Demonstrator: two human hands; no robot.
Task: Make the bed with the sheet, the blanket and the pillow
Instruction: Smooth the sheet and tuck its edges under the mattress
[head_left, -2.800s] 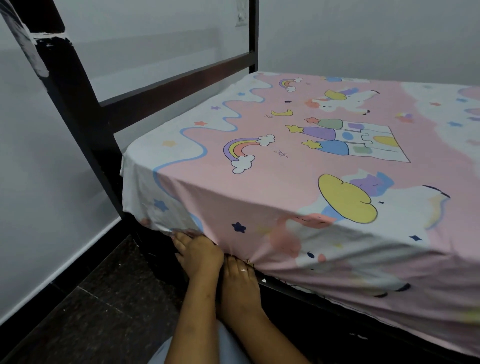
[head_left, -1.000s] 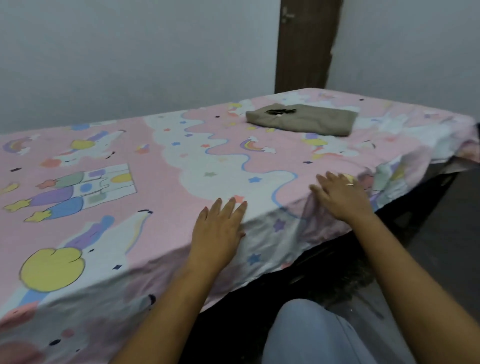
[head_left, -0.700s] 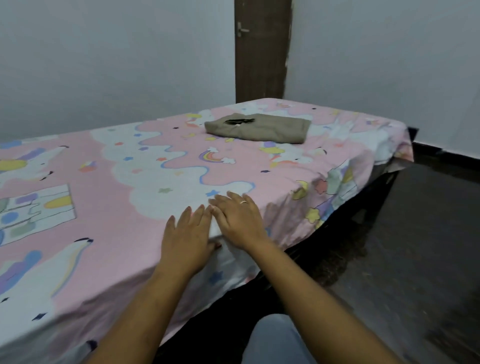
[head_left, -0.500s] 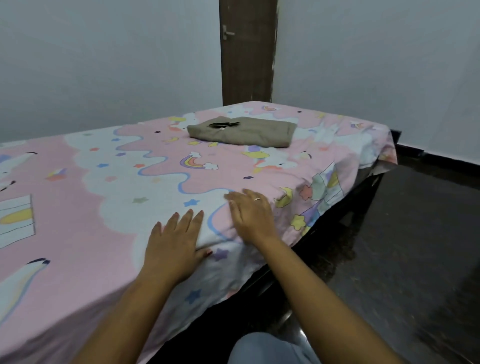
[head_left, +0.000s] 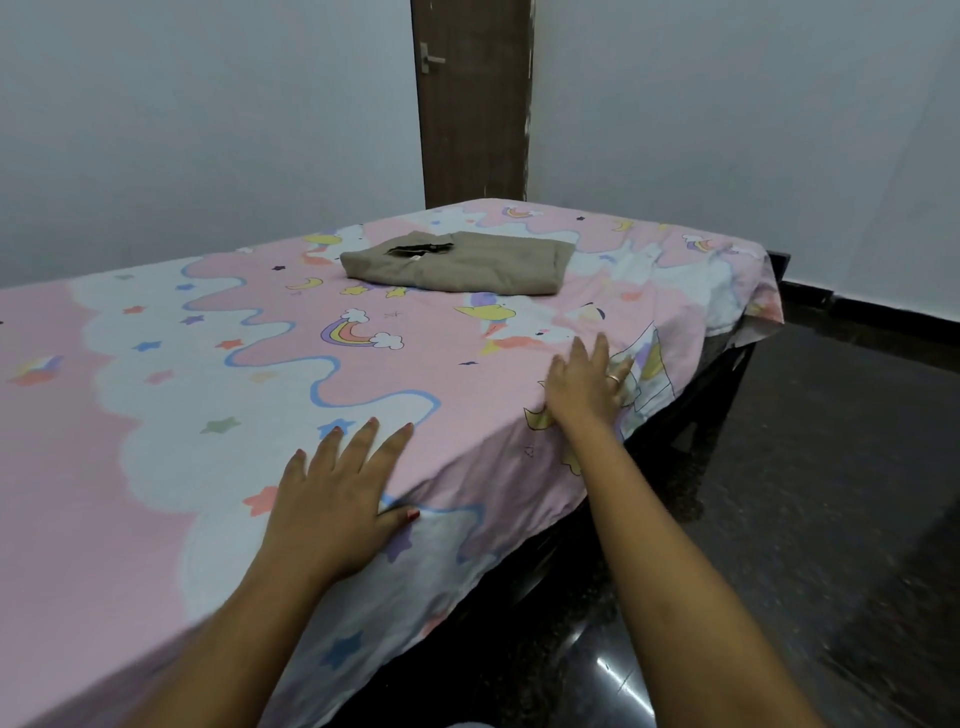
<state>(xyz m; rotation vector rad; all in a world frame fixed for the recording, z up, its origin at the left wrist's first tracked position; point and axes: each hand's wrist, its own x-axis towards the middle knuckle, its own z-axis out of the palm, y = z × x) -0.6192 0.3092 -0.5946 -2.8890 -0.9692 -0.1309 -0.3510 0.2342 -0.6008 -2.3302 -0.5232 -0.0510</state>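
Observation:
A pink and white sheet (head_left: 208, 395) printed with rainbows, stars and clouds covers the mattress and hangs over its near edge. My left hand (head_left: 337, 499) lies flat on the sheet at the bed's near edge, fingers straight and spread. My right hand (head_left: 587, 384) presses flat on the sheet further along the same edge, a ring on one finger. A folded olive-brown blanket (head_left: 462, 262) lies on the sheet near the far end. No pillow is in view.
The dark bed frame (head_left: 727, 395) shows under the sheet's hanging edge on the right. Dark glossy floor (head_left: 831, 493) stretches to the right of the bed. White walls stand behind, with a brown door (head_left: 472, 104) in the corner past the far end.
Both hands left the tucked corner by the headboard and have slid along the bed's near edge towards the far end, staying flat on the sheet. The right hand now reaches further ahead of the left.

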